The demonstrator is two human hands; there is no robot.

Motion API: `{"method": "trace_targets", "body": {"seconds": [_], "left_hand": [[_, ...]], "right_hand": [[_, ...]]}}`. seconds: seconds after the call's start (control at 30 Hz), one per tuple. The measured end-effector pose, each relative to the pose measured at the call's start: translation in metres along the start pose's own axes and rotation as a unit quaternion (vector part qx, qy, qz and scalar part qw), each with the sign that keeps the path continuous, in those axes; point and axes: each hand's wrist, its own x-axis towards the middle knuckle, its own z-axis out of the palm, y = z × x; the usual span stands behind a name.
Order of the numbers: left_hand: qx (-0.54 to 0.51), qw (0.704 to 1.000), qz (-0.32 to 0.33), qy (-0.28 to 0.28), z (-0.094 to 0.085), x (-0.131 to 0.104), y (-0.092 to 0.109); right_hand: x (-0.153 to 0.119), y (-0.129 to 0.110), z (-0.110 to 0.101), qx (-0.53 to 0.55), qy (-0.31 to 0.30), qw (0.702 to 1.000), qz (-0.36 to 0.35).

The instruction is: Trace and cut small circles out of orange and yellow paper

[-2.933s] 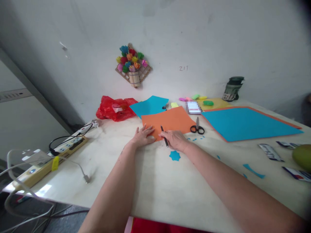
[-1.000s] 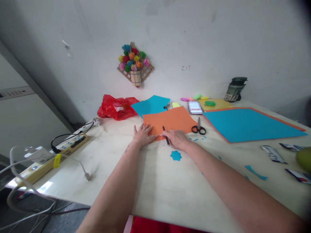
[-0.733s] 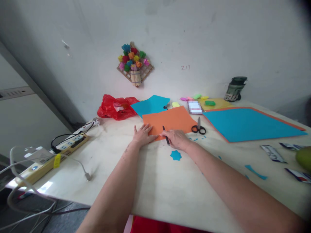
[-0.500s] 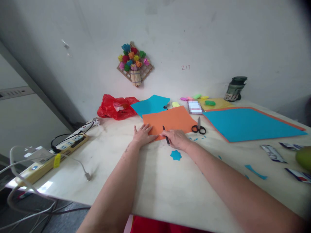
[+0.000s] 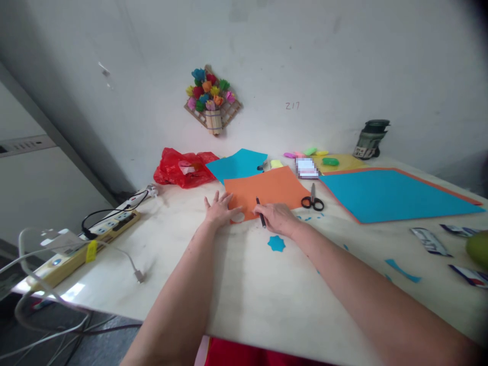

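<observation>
An orange sheet of paper (image 5: 267, 187) lies in front of me on the table. My left hand (image 5: 219, 211) is at its lower left corner, fingers spread and open. Beside the left thumb, a small pale round piece (image 5: 238, 218) shows on the paper's near edge; I cannot make out what it is. My right hand (image 5: 279, 217) is closed around a black pen (image 5: 261, 213) at the sheet's near edge. Just nearer to me lies a blue paper cut-out (image 5: 276, 243) with a wavy, star-like outline. Black-handled scissors (image 5: 312, 202) lie right of the orange sheet.
Large blue paper (image 5: 396, 195) over orange lies at right, another blue sheet (image 5: 240, 163) behind. A red plastic bag (image 5: 183, 170), a power strip (image 5: 110, 229) with cables, a dark green bottle (image 5: 371, 140), blue scraps (image 5: 402, 270) and small wrappers (image 5: 430, 240) are about.
My left hand has shifted slightly left with its thumb lifted aside, and the pale round piece has come into sight. My right hand with the pen stays almost in place.
</observation>
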Motion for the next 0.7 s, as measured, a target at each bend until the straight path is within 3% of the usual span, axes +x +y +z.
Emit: {"method": "trace_targets", "body": {"seconds": [0.23, 0.43, 0.57, 0.7], "left_hand": [[0.050, 0.999, -0.004, 0.006, 0.003, -0.003, 0.020], [0.041, 0.999, -0.006, -0.034, 0.005, -0.003, 0.022], [0.043, 0.998, -0.005, -0.042, 0.007, 0.000, 0.020], [0.047, 0.998, -0.004, -0.049, 0.007, 0.002, 0.019]], "right_hand": [[0.000, -0.002, -0.002, -0.016, -0.002, 1.000, 0.009], [0.002, 0.002, 0.007, -0.002, 0.020, 1.000, 0.011], [0.004, 0.003, 0.006, 0.030, 0.113, 0.992, 0.051], [0.008, 0.003, 0.001, 0.135, 0.240, 0.955, 0.113]]}}
